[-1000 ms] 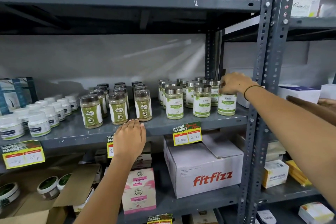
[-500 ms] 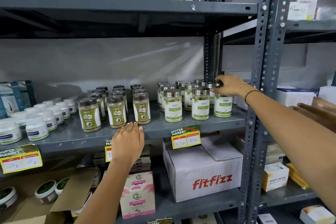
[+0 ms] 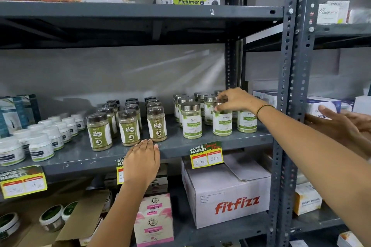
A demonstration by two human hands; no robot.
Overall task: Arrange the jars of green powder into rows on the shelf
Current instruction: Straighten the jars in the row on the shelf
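Head view: your left hand (image 3: 143, 159) lies flat, fingers together, on the front edge of the shelf (image 3: 230, 142) at lower centre, beside a price tag (image 3: 206, 157). Bare shelf lies open before the jars. Your right hand (image 3: 233, 99) pinches the silver lid of a middle front jar of green powder (image 3: 222, 121), right of centre, with neighbours (image 3: 191, 121) close beside. Brown-lidded jars (image 3: 128, 127) stand in rows at left.

I'm in a shop stockroom: grey steel shelves (image 3: 200, 146) carry supermarket price tags (image 3: 206, 157), jarred products and a Fitfizz carton (image 3: 230, 196).
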